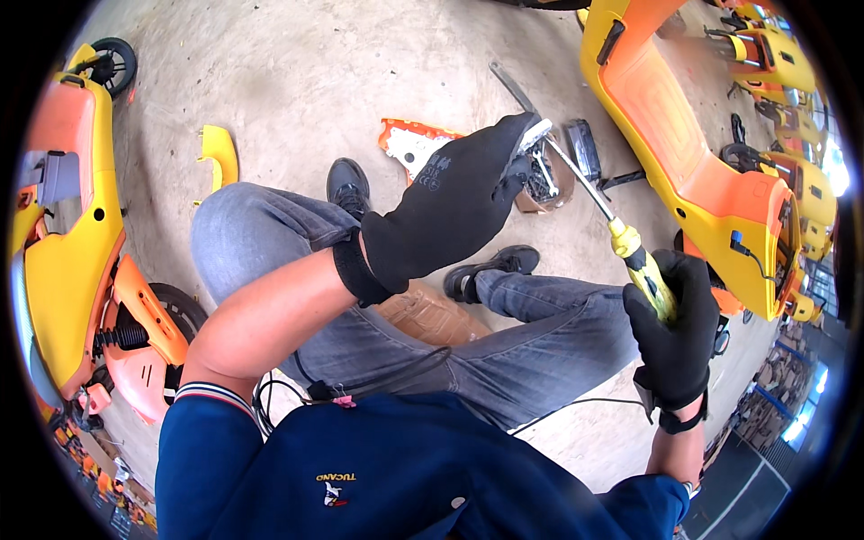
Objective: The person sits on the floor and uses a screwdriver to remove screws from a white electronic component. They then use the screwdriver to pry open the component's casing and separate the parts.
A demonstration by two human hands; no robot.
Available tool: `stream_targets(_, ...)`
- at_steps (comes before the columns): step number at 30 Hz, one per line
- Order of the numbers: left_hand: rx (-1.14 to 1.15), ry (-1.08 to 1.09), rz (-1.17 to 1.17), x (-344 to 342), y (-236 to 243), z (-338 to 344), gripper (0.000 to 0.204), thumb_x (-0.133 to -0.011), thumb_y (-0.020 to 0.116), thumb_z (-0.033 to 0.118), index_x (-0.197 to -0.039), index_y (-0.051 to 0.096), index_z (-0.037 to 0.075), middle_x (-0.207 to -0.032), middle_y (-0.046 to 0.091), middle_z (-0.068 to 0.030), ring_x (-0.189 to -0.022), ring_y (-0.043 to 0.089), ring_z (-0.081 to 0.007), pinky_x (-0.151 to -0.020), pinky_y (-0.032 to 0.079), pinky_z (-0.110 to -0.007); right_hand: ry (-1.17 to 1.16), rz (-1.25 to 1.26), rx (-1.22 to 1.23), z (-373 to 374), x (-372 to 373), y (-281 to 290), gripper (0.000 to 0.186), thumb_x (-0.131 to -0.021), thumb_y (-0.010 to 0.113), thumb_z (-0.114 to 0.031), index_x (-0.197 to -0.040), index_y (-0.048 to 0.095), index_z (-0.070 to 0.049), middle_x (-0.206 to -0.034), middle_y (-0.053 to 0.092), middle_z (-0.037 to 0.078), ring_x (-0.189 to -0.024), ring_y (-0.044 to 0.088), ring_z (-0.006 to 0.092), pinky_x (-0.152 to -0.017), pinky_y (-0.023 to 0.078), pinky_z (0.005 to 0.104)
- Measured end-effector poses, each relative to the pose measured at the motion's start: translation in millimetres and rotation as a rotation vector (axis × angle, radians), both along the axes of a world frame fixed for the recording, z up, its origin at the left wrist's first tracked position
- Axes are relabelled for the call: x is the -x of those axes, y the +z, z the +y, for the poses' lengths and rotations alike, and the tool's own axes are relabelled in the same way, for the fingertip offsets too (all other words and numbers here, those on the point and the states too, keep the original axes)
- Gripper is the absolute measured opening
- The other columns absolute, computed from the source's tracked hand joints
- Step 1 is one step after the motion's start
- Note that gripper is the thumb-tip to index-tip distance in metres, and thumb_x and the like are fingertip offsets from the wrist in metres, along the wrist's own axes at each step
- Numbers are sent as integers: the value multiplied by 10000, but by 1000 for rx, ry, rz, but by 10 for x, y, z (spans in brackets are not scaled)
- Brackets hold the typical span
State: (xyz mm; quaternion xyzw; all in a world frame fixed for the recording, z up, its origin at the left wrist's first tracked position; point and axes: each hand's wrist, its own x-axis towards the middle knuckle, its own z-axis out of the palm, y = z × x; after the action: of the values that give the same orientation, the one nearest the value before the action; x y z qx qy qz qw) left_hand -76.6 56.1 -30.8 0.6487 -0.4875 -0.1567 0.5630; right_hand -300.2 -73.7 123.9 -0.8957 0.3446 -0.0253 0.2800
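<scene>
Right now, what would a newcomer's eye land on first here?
Probably the two black-gloved hands at centre: the left hand clasps a small metal part, while the right hand holds a yellow-handled screwdriver angled up to it. Bright yellow-and-orange scooter bodies flank the concrete floor.

The person sits with knees apart in grey jeans, above a concrete floor point(297, 81). The left hand point(450, 211), in a black glove, is closed around a small metal part point(540, 166) held out in front. The right hand point(675, 333), also gloved in black, grips the yellow handle of a screwdriver point(621, 238) whose shaft slants up to the left, its tip meeting the metal part. A yellow and orange scooter body point(693, 162) lies just right of the screwdriver; another scooter point(63, 261) stands at the left. A loose yellow panel point(219, 153) and an orange and white panel point(409, 144) lie on the floor beyond the knees.
</scene>
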Motion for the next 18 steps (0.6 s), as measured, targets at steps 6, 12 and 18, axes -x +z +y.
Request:
stream_targets(6, -23, 6, 7, 6, 10, 6, 410, -1040, 542, 104, -1414, 482, -51, -1220, 675, -241, -1081, 696, -286, -922, 541, -350, 352, -34, 630, 2, 22, -157, 422, -847, 806, -95, -1191, 602, 38, -1012, 642, 219, -821, 662, 354, -733, 541, 395)
stream_targets(12, 72, 3, -36, -21, -42, -25, 398, -1039, 543, 99, -1402, 499, -55, -1244, 664, -241, -1086, 692, -290, -932, 541, -356, -184, 69, -305, 9, -38, -31, 240, -986, 643, -181, -1125, 627, 15, -775, 623, 62, -597, 575, 142, -553, 454, 289)
stream_targets(18, 0, -40, -23, -56, -42, 4, 417, -1038, 553, 112, -1418, 483, -45, -1244, 664, -228, -1060, 688, -269, -927, 535, -356, -336, 17, -670, -55, -107, 57, 220, -941, 678, -143, -1112, 590, -37, -839, 601, 22, -591, 511, 45, -517, 402, 191)
